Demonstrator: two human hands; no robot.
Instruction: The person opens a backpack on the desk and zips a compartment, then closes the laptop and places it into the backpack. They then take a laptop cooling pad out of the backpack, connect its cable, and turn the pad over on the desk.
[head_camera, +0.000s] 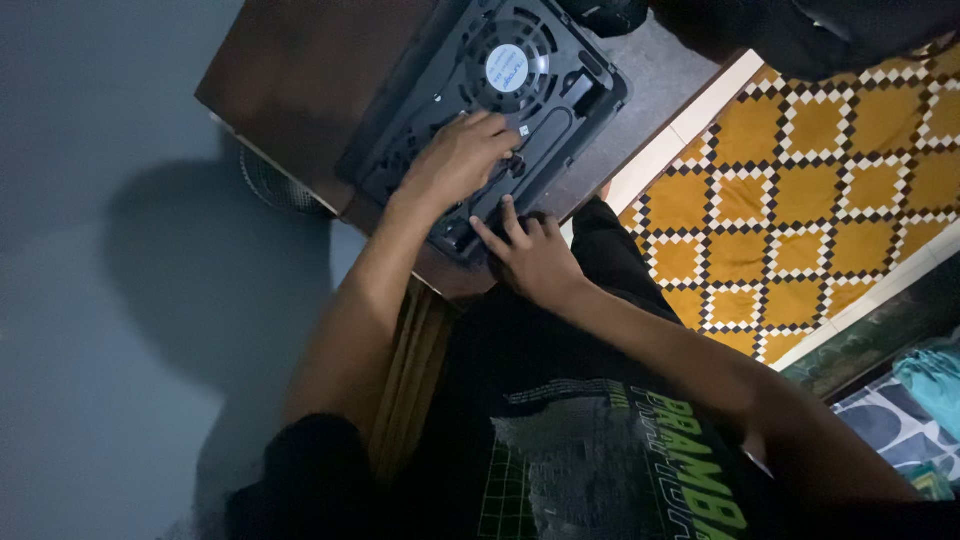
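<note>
Nearest, the person's black printed shirt (600, 450) fills the bottom of the view, with both bare forearms reaching away from it. Just beyond, the right hand (535, 258) rests on the near edge of a black laptop cooling pad (480, 120), fingers spread flat and pressing, grasping nothing. Slightly farther and to the left, the left hand (460, 160) lies palm-down on the pad's ribbed surface, fingers loosely curled over a small part; whether it pinches anything I cannot tell. The pad lies tilted across a dark brown wooden table (290, 90), its round fan with a pale centre label (507, 68) at the far end. To the right lies a yellow chequered floor mat (800, 210).
</note>
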